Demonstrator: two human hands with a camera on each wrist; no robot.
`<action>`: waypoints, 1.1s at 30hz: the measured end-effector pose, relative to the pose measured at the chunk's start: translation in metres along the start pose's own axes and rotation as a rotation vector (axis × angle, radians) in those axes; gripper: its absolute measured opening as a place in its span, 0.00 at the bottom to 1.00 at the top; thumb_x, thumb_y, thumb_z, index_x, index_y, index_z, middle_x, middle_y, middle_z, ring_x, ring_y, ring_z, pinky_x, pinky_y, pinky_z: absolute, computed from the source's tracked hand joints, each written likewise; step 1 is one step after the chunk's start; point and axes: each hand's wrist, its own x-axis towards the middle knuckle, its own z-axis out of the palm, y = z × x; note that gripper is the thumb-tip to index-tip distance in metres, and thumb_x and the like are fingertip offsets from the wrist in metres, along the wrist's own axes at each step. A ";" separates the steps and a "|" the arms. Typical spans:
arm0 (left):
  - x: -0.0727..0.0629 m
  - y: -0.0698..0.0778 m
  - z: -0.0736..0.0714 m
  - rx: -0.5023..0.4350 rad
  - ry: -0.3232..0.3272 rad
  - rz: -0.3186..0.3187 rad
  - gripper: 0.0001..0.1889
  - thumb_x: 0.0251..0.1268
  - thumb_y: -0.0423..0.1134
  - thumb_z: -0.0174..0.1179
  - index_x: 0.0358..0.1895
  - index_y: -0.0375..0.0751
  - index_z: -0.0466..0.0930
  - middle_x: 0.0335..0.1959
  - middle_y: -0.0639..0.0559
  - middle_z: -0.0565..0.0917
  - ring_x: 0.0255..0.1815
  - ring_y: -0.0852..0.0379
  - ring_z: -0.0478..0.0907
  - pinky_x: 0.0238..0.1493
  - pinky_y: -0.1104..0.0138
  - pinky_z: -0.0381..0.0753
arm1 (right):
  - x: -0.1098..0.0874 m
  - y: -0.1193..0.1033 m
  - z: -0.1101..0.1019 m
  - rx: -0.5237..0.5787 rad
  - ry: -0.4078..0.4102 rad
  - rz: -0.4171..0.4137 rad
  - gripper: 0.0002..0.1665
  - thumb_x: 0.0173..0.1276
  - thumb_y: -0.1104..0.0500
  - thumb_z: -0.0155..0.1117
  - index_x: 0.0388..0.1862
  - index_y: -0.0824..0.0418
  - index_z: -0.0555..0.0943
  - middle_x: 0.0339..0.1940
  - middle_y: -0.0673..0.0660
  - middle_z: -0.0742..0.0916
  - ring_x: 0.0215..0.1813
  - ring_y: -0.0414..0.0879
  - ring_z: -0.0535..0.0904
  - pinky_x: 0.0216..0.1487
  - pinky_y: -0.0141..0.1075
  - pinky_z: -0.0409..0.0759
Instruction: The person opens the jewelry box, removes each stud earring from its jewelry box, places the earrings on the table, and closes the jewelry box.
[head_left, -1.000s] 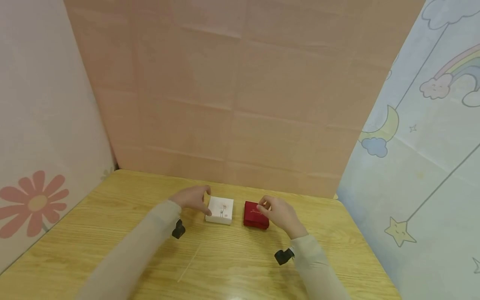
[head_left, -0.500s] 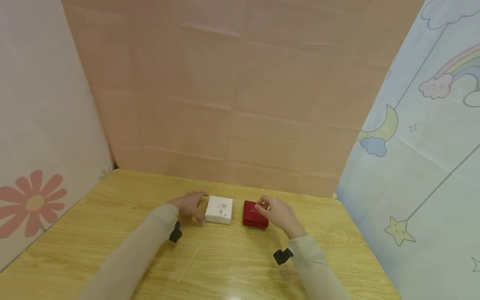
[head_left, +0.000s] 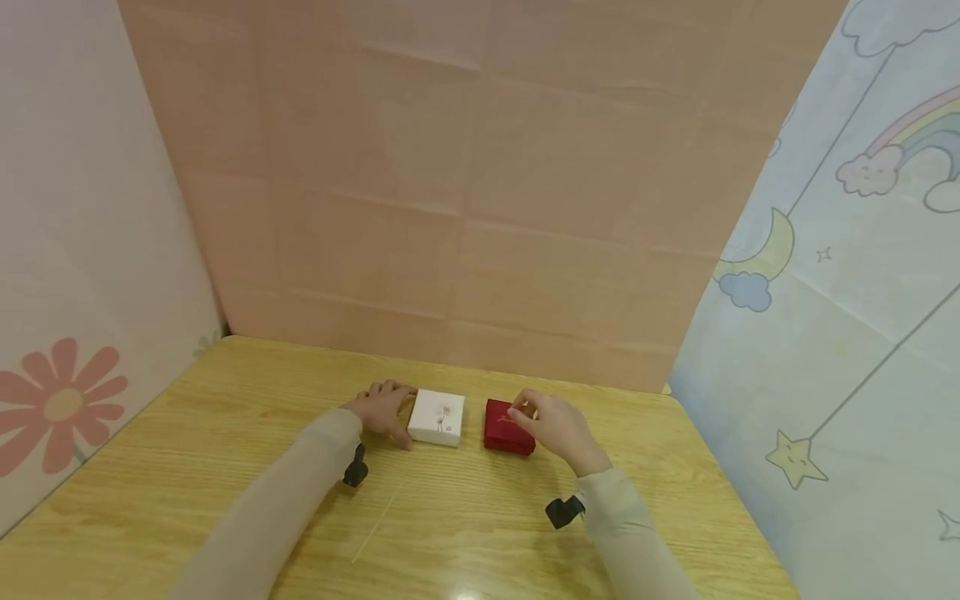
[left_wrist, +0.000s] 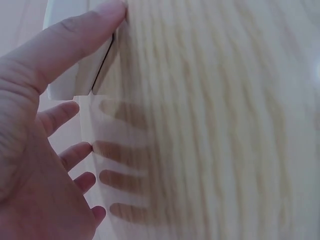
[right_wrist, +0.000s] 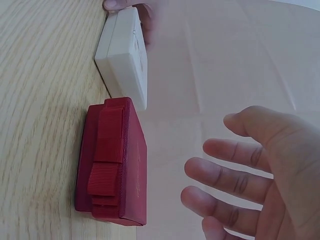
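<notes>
A small white gift box with a printed flower design lies on the wooden table. Spread along its left side is my left hand, thumb by the front corner and index finger by the back one. In the left wrist view the thumb overlaps the white box; firm contact is hard to tell, and the other fingers stand apart. To the right sits a red gift box, its ribbon bow showing in the right wrist view. My right hand hovers over the red box's right side, fingers loosely bent, holding nothing.
A narrow gap separates the two boxes. A thin pale line runs along the tabletop in front of the left hand. Behind the table hangs a pinkish backdrop, with decorated walls at both sides.
My left hand first drew back from over the white box's left edge, fingers spreading, then settled beside it. The right hand and both boxes stay about where they were.
</notes>
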 end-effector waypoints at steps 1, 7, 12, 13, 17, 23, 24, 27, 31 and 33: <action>0.000 0.000 0.000 -0.001 0.001 -0.003 0.59 0.32 0.62 0.78 0.74 0.54 0.57 0.73 0.41 0.56 0.71 0.35 0.50 0.64 0.37 0.52 | 0.000 0.000 0.000 -0.003 -0.001 0.001 0.08 0.69 0.46 0.61 0.41 0.46 0.81 0.27 0.42 0.83 0.22 0.40 0.71 0.24 0.35 0.70; -0.003 0.003 -0.002 -0.021 -0.006 -0.011 0.57 0.33 0.62 0.77 0.73 0.56 0.59 0.74 0.42 0.54 0.72 0.35 0.49 0.64 0.37 0.51 | 0.000 0.000 0.001 -0.007 -0.005 0.003 0.07 0.70 0.46 0.60 0.41 0.46 0.80 0.27 0.42 0.82 0.22 0.40 0.71 0.24 0.35 0.69; -0.006 0.005 -0.004 -0.024 -0.013 -0.013 0.55 0.35 0.62 0.77 0.72 0.56 0.59 0.74 0.43 0.55 0.72 0.35 0.49 0.64 0.38 0.52 | 0.000 0.000 0.001 -0.014 -0.003 -0.002 0.07 0.69 0.46 0.61 0.41 0.46 0.80 0.26 0.42 0.82 0.22 0.40 0.70 0.23 0.34 0.68; -0.007 0.006 -0.004 -0.025 -0.014 -0.016 0.55 0.35 0.61 0.77 0.72 0.56 0.59 0.74 0.43 0.55 0.72 0.35 0.49 0.64 0.38 0.52 | 0.000 0.000 0.001 -0.016 -0.002 -0.006 0.07 0.69 0.46 0.61 0.40 0.46 0.80 0.26 0.42 0.82 0.22 0.40 0.70 0.23 0.34 0.68; -0.008 0.008 -0.006 -0.035 -0.014 -0.020 0.53 0.34 0.60 0.78 0.70 0.55 0.61 0.73 0.43 0.55 0.71 0.35 0.49 0.64 0.38 0.52 | 0.000 0.000 0.001 -0.021 0.001 -0.016 0.07 0.69 0.46 0.61 0.40 0.46 0.80 0.26 0.42 0.81 0.22 0.40 0.70 0.23 0.34 0.68; -0.009 0.008 -0.006 -0.030 -0.013 -0.018 0.51 0.34 0.60 0.78 0.68 0.53 0.64 0.73 0.44 0.56 0.71 0.35 0.50 0.64 0.38 0.52 | 0.001 0.000 0.001 -0.019 0.000 -0.012 0.07 0.69 0.46 0.61 0.40 0.46 0.80 0.25 0.42 0.81 0.21 0.40 0.69 0.22 0.34 0.67; -0.009 0.008 -0.006 -0.031 -0.014 -0.018 0.51 0.35 0.60 0.78 0.68 0.53 0.64 0.73 0.44 0.56 0.71 0.35 0.50 0.64 0.38 0.52 | 0.001 0.000 0.001 -0.018 -0.001 -0.009 0.07 0.69 0.46 0.61 0.40 0.45 0.80 0.25 0.42 0.81 0.21 0.40 0.69 0.22 0.35 0.67; -0.010 0.009 -0.006 -0.031 -0.018 -0.022 0.52 0.35 0.60 0.78 0.69 0.53 0.63 0.73 0.43 0.56 0.71 0.35 0.50 0.64 0.38 0.52 | 0.001 0.001 0.002 -0.017 -0.003 0.001 0.07 0.69 0.46 0.61 0.40 0.45 0.80 0.24 0.42 0.80 0.21 0.40 0.69 0.22 0.35 0.67; -0.010 0.010 -0.006 -0.027 -0.031 -0.031 0.55 0.35 0.60 0.77 0.72 0.54 0.60 0.74 0.42 0.54 0.72 0.34 0.48 0.64 0.37 0.51 | 0.001 0.000 0.001 -0.015 -0.002 0.002 0.07 0.69 0.46 0.61 0.40 0.46 0.80 0.24 0.42 0.80 0.21 0.40 0.69 0.22 0.35 0.67; -0.009 0.010 -0.006 -0.018 -0.036 -0.038 0.55 0.35 0.60 0.77 0.73 0.55 0.59 0.74 0.42 0.53 0.72 0.34 0.48 0.64 0.36 0.51 | 0.001 -0.001 0.000 -0.012 -0.002 0.001 0.07 0.69 0.46 0.61 0.40 0.46 0.80 0.24 0.42 0.80 0.21 0.41 0.69 0.22 0.35 0.67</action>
